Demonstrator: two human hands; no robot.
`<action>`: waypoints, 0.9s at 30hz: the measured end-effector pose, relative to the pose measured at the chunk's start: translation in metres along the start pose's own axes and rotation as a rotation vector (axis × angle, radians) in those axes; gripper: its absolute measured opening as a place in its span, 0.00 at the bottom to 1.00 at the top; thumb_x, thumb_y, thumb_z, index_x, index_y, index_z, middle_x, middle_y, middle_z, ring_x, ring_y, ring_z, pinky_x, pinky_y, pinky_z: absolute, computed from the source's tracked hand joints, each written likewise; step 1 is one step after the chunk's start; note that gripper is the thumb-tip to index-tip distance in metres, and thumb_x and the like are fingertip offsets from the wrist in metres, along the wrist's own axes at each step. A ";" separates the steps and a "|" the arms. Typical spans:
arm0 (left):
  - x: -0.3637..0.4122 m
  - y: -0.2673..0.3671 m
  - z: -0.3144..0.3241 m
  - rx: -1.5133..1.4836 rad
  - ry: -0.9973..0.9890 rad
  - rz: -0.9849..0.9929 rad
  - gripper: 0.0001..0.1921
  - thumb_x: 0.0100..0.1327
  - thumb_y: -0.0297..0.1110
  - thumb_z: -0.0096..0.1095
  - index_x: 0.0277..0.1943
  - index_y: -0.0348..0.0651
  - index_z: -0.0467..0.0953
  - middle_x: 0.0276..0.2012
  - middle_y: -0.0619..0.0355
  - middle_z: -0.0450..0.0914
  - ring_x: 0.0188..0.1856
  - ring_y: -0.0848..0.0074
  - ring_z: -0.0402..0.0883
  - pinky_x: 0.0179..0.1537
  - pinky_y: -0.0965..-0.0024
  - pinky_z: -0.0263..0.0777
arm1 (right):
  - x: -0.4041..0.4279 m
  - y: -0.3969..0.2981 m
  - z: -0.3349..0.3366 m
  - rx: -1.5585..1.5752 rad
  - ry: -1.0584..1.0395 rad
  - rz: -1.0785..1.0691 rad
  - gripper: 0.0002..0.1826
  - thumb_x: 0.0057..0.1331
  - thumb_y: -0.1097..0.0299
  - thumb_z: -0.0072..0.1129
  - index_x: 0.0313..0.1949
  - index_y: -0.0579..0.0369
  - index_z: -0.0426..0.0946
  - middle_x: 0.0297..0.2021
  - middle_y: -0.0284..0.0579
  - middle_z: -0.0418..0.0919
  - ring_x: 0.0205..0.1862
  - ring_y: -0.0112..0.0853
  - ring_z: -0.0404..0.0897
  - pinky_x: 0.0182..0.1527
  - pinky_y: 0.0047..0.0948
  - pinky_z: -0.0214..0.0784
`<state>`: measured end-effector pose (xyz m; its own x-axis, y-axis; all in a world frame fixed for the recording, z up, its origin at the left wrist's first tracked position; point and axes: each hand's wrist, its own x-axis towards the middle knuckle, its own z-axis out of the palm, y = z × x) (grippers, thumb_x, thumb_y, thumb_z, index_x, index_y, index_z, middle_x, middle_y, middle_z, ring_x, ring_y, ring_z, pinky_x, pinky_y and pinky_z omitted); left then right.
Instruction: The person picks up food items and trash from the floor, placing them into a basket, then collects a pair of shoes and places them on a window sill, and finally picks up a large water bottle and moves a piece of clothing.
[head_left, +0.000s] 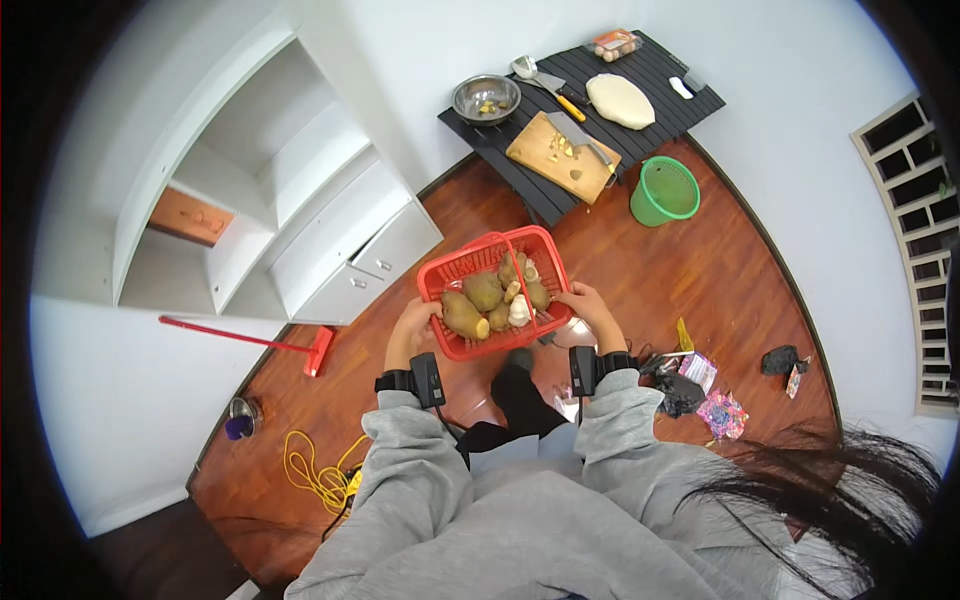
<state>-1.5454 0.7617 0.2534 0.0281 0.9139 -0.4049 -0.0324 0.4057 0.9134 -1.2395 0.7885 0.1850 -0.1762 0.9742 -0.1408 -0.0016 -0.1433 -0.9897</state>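
Observation:
Between my hands is a red plastic basket (491, 346), its handle crossing over the top. My left hand (412, 324) grips its left rim and my right hand (592, 306) its right rim. Inside lie several potatoes (481, 291), a garlic bulb (519, 310) and what looks like ginger (512, 291). Beyond the basket stands a black slatted table (487, 154). On it are a wooden cutting board (540, 154) with a cleaver (570, 129) and small yellowish pieces, a steel bowl (486, 99) with similar pieces, a ladle (525, 67) and a pale, dough-like slab (621, 101).
A green plastic bin (664, 191) stands beside the table. White shelving (300, 225) is at the left, with a red broom or dustpan (319, 351) near it. A yellow cable (315, 476) lies lower left; black bags (679, 394) and colourful packaging (723, 414) lie at the right.

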 end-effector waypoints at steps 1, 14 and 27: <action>0.008 0.000 0.012 -0.002 -0.032 0.012 0.09 0.40 0.23 0.46 0.28 0.42 0.68 0.23 0.62 0.70 0.25 0.78 0.70 0.26 0.75 0.66 | 0.004 0.010 -0.017 -0.013 0.029 -0.011 0.08 0.51 0.70 0.52 0.30 0.59 0.70 0.23 0.33 0.72 0.23 0.19 0.68 0.26 0.16 0.61; 0.098 -0.066 -0.020 -0.113 0.000 -0.033 0.09 0.38 0.21 0.45 0.28 0.36 0.69 0.25 0.60 0.71 0.26 0.74 0.70 0.26 0.74 0.65 | 0.065 0.048 0.000 -0.217 0.119 0.110 0.15 0.47 0.63 0.50 0.29 0.64 0.73 0.21 0.43 0.73 0.25 0.28 0.71 0.28 0.25 0.63; 0.248 -0.104 -0.073 -0.151 -0.036 -0.079 0.12 0.37 0.17 0.41 0.29 0.35 0.64 0.24 0.57 0.64 0.24 0.70 0.69 0.24 0.67 0.69 | 0.202 0.154 0.045 -0.516 0.182 0.279 0.24 0.48 0.55 0.44 0.33 0.66 0.72 0.32 0.62 0.72 0.39 0.47 0.71 0.40 0.35 0.62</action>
<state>-1.6082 0.9469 0.0550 0.0719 0.8793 -0.4708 -0.1784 0.4758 0.8613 -1.3193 0.9554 0.0052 0.0696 0.9328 -0.3536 0.5054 -0.3386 -0.7937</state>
